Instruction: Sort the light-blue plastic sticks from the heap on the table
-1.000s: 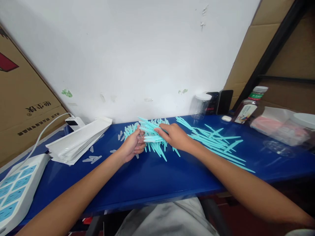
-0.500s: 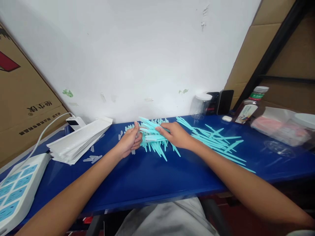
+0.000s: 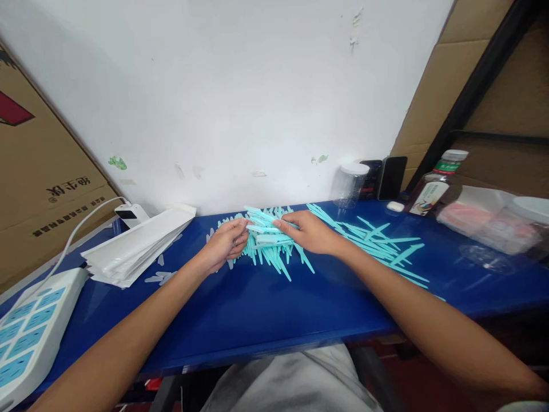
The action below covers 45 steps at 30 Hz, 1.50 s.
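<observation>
My right hand is closed around a bundle of slim turquoise plastic sticks, shaped like eyebrow razors, with thumb on top and their ends pointing left. My left hand pinches at the left end of one of these sticks, its other fingers curled in; what exactly lies between the fingertips is too small to make out. Beneath both hands, a loose heap of the same sticks lies on the blue table. More sticks are spread to the right of my right hand.
Small translucent pieces lie left of my left hand. Farther left are white paper sleeves and a power strip. Along the right stand a clear jar, dark phones, a bottle and a bag with pink contents.
My left thumb has come down from its raised position, and its fingertips now meet the end of a stick. My right hand keeps the bundle and has barely moved.
</observation>
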Each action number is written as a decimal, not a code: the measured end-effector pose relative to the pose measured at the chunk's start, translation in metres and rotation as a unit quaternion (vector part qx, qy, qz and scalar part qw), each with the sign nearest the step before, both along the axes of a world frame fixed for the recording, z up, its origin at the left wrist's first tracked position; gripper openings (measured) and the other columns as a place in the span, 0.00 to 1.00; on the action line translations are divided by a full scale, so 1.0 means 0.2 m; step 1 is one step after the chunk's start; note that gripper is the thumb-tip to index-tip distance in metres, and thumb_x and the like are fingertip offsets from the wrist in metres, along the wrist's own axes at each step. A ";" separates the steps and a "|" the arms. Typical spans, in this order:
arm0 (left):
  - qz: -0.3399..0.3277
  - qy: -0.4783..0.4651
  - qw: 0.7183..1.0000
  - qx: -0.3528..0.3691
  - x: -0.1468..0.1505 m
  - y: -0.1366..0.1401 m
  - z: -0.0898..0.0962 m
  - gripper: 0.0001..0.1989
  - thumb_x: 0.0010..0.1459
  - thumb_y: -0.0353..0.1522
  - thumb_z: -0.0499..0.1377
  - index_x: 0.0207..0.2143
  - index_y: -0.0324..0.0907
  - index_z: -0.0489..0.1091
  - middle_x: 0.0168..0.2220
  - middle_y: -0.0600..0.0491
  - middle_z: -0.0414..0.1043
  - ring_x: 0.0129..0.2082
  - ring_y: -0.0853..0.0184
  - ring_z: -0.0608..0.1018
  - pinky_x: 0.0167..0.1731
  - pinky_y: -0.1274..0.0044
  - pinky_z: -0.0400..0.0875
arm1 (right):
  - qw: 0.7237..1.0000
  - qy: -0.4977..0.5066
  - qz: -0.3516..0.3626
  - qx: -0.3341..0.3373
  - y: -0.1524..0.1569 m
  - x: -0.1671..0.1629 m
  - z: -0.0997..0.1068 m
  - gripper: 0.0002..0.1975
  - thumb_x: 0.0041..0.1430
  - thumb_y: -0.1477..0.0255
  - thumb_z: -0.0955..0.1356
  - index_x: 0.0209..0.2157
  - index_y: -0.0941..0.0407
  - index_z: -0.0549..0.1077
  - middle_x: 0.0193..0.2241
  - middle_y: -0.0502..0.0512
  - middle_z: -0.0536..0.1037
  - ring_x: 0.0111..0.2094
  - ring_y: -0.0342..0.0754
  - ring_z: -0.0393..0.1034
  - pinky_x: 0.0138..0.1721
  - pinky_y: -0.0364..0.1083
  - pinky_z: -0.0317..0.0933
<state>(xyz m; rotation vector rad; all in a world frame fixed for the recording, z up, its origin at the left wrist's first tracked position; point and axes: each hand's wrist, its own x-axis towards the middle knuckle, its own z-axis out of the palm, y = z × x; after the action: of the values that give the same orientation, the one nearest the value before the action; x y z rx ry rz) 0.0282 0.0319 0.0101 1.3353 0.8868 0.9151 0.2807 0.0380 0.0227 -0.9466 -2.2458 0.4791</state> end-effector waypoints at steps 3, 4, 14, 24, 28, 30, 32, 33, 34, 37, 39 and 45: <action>0.015 -0.014 1.000 0.013 -0.01 0.00 0.01 0.14 0.67 0.44 0.60 0.42 0.43 0.66 0.21 0.64 0.54 0.13 0.79 0.50 0.11 0.85 0.43 | 1.000 -0.006 0.004 -0.010 0.00 0.00 0.01 0.26 0.74 0.54 0.58 0.24 0.54 0.52 0.22 0.46 0.52 0.25 0.41 0.47 0.28 0.44 0.43; 0.019 -0.021 0.999 0.015 -0.01 0.00 0.01 0.14 0.66 0.43 0.61 0.42 0.43 0.66 0.21 0.64 0.54 0.13 0.79 0.50 0.11 0.86 0.43 | 1.000 -0.009 0.005 -0.011 -0.01 0.00 0.01 0.26 0.74 0.54 0.58 0.24 0.54 0.52 0.22 0.46 0.52 0.25 0.41 0.47 0.28 0.44 0.43; -0.015 -0.104 0.991 -0.081 -0.02 0.01 0.01 0.17 0.65 0.37 0.63 0.29 0.43 0.58 0.18 0.64 0.52 0.12 0.78 0.49 0.09 0.87 0.46 | 0.999 -0.028 0.036 0.025 0.00 0.01 -0.01 0.27 0.73 0.53 0.59 0.24 0.54 0.52 0.21 0.45 0.52 0.23 0.41 0.48 0.28 0.45 0.43; -0.042 -0.060 0.988 -0.135 -0.02 0.00 0.03 0.11 0.61 0.26 0.58 0.26 0.41 0.62 0.16 0.63 0.49 0.12 0.78 0.48 0.09 0.86 0.46 | 0.989 -0.101 0.017 0.107 -0.02 0.03 0.02 0.25 0.73 0.56 0.61 0.24 0.55 0.62 0.18 0.45 0.55 0.20 0.41 0.46 0.28 0.45 0.39; -0.060 -0.067 0.984 -0.154 -0.03 0.01 0.02 0.05 0.60 0.24 0.57 0.36 0.41 0.68 0.17 0.64 0.48 0.11 0.77 0.47 0.09 0.87 0.46 | 0.980 -0.134 -0.006 0.146 -0.01 0.04 0.01 0.26 0.73 0.54 0.61 0.26 0.56 0.68 0.17 0.46 0.57 0.20 0.41 0.46 0.28 0.46 0.37; -0.069 -0.067 0.981 -0.165 -0.04 0.01 0.01 0.05 0.61 0.25 0.58 0.39 0.42 0.68 0.17 0.65 0.48 0.11 0.77 0.47 0.09 0.87 0.46 | 0.976 -0.149 -0.019 0.160 0.00 0.05 0.01 0.27 0.73 0.52 0.61 0.26 0.56 0.69 0.17 0.47 0.58 0.20 0.42 0.47 0.28 0.46 0.37; -0.074 -0.068 0.980 -0.174 -0.04 0.01 0.00 0.06 0.62 0.25 0.58 0.41 0.42 0.69 0.17 0.65 0.47 0.11 0.77 0.47 0.08 0.87 0.46 | 0.970 -0.168 -0.030 0.172 0.00 0.05 0.02 0.29 0.73 0.50 0.60 0.25 0.56 0.69 0.17 0.48 0.59 0.20 0.42 0.47 0.28 0.46 0.36; -0.076 -0.069 0.979 -0.178 -0.04 0.02 0.00 0.07 0.63 0.25 0.57 0.42 0.42 0.69 0.17 0.65 0.47 0.11 0.77 0.47 0.09 0.87 0.47 | 0.967 -0.179 -0.035 0.178 0.00 0.05 0.02 0.30 0.73 0.49 0.59 0.25 0.56 0.69 0.17 0.48 0.60 0.19 0.42 0.47 0.29 0.47 0.36; -0.080 -0.072 0.977 -0.184 -0.05 0.02 0.00 0.07 0.63 0.24 0.57 0.42 0.42 0.68 0.17 0.65 0.47 0.11 0.77 0.47 0.09 0.87 0.47 | 0.963 -0.191 -0.040 0.185 0.00 0.05 0.02 0.30 0.73 0.49 0.58 0.25 0.56 0.69 0.17 0.48 0.61 0.19 0.42 0.47 0.29 0.47 0.35; -0.098 -0.091 0.970 -0.205 -0.06 0.02 0.00 0.03 0.65 0.25 0.56 0.39 0.41 0.68 0.17 0.65 0.48 0.12 0.77 0.47 0.09 0.87 0.48 | 0.953 -0.216 -0.052 0.205 -0.01 0.05 0.03 0.32 0.73 0.47 0.55 0.26 0.55 0.69 0.18 0.50 0.64 0.20 0.43 0.50 0.29 0.47 0.34; -0.117 -0.105 0.963 -0.218 -0.07 0.03 -0.01 0.03 0.65 0.26 0.56 0.38 0.41 0.68 0.17 0.65 0.48 0.12 0.77 0.46 0.09 0.87 0.48 | 0.951 -0.216 -0.054 0.214 -0.01 0.05 0.04 0.33 0.73 0.46 0.54 0.26 0.55 0.70 0.19 0.51 0.65 0.21 0.43 0.51 0.29 0.47 0.34; -0.169 -0.125 0.949 -0.234 -0.11 0.03 0.01 0.10 0.64 0.25 0.57 0.47 0.40 0.72 0.18 0.64 0.46 0.13 0.76 0.46 0.10 0.87 0.48 | 0.957 -0.176 -0.032 0.227 -0.04 0.05 0.07 0.36 0.70 0.42 0.53 0.24 0.56 0.68 0.19 0.52 0.64 0.22 0.44 0.52 0.29 0.48 0.34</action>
<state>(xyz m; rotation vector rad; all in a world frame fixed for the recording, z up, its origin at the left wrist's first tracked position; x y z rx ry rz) 0.0055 0.0378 0.0120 0.8970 0.6023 0.5433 0.2905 0.0295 0.0366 -0.9047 -2.4701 -0.2555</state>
